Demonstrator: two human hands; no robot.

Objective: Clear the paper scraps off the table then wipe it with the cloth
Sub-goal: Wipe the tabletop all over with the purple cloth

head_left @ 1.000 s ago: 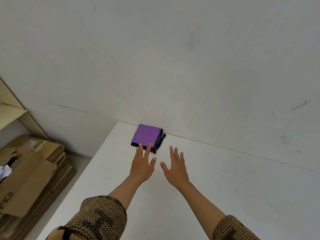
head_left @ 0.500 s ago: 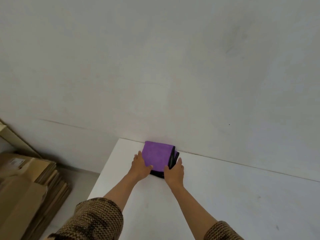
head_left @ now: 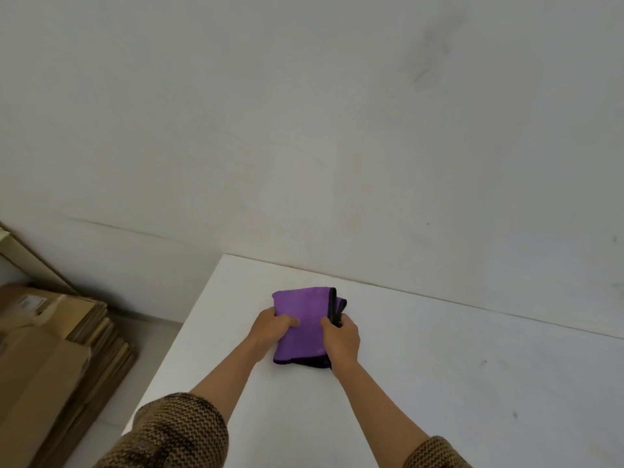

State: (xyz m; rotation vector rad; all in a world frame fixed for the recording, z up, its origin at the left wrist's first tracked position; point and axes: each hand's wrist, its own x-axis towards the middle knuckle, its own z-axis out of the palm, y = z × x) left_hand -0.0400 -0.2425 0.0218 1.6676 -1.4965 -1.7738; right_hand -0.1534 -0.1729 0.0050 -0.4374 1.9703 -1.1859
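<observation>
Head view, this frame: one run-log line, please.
stage: grasping | left hand: grips purple cloth | right hand: grips purple cloth | purple cloth: folded, on white table

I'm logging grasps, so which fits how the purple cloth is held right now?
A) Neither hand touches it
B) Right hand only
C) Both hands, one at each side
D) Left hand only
C: the left hand grips the left side of the purple cloth and the right hand grips its right side, low over the table.
</observation>
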